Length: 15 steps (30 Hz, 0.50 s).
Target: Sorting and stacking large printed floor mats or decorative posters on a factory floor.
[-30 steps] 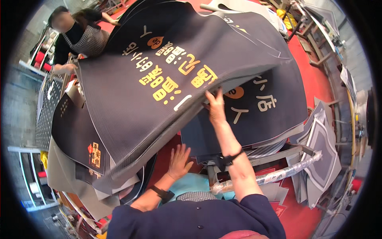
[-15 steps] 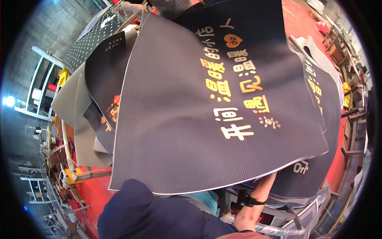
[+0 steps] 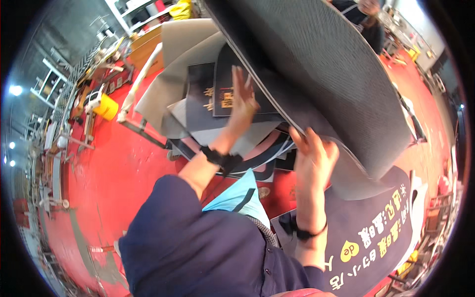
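The right hand [image 3: 314,158] held up the edge of a big dark mat [image 3: 326,84], ribbed underside showing, fingers curled around its rim. The left hand [image 3: 242,101] lay flat, fingers spread, on the stacked mats [image 3: 208,99] beneath. That heavy, bowed sheet could have slipped the one-handed hold and dragged the loose stack askew

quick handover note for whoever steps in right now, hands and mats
Left hand: open, flat on the dark printed mat atop the pile.
Right hand: gripping the edge of the big grey mat, lifted with its ribbed back showing.
Another printed mat lies lower right on the red floor.
Done: big mat raised.
Left: it is not laid down yet.
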Tool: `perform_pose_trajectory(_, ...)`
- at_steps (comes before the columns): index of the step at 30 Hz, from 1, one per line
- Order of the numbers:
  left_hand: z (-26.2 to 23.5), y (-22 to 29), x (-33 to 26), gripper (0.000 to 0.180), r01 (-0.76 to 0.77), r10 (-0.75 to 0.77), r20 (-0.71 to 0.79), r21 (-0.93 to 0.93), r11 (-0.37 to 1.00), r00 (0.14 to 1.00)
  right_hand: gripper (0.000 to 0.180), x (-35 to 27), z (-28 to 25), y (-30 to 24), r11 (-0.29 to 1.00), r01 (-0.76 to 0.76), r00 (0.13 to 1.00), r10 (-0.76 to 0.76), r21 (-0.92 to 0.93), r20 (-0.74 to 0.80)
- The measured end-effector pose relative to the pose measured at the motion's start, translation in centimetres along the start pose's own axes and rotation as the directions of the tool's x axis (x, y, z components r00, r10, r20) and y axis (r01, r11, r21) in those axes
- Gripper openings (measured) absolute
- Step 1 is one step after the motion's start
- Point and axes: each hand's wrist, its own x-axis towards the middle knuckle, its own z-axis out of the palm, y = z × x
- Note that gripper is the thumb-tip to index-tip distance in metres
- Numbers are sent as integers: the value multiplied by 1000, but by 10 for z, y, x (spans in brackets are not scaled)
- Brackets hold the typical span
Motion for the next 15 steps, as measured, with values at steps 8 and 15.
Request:
perform_pose_trajectory(8, -178, -28, -48, 92, 543, -645, -423, -348, 764, 637, 18, -32, 326, 255, 832, 317, 652, 157, -455, 742)
perform_pose_trajectory(15, -403, -74, 32, 32, 742, -604, -477, 174, 647, 638, 23, -15, 306, 321, 800, 503, 299, 195, -328, 934)
